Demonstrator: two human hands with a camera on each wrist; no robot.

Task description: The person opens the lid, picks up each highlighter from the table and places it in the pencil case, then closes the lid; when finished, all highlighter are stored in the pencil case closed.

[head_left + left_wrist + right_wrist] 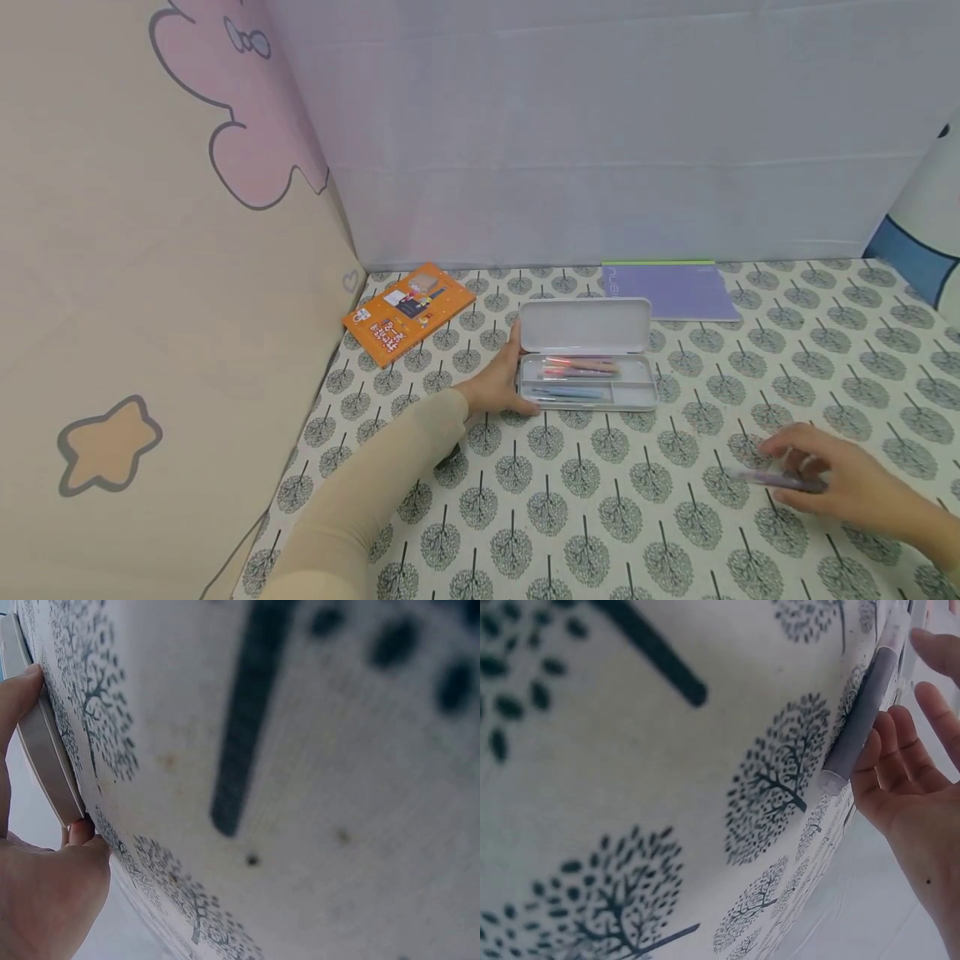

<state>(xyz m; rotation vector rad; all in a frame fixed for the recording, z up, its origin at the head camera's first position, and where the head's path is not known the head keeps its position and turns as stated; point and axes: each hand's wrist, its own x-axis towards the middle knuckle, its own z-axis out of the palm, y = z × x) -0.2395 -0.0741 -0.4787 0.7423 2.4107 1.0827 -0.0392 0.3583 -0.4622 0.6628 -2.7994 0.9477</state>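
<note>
On the table stands an opened white pencil case [633, 393], its lid [585, 325] tipped back. Several pens [577, 367] lie inside, pinkish ones in the back compartment and bluish ones in front. My left hand [497, 385] grips the case's left end; the left wrist view shows its fingers [19, 690] at the case's white edge. Off to the right, my right hand [843, 483] is at a purple-grey pen [776, 479] with clear ends. Thumb and forefinger stand apart around it. In the right wrist view the pen [862, 712] lies against loosely bent fingers [889, 746].
An orange illustrated book [408, 312] lies at the back left. Behind the case is a purple notebook [675, 292] with a green edge. The tablecloth [585, 508] has a tree print. A pale curtain [600, 150] hangs behind, and a printed cloth [150, 292] rises on the left.
</note>
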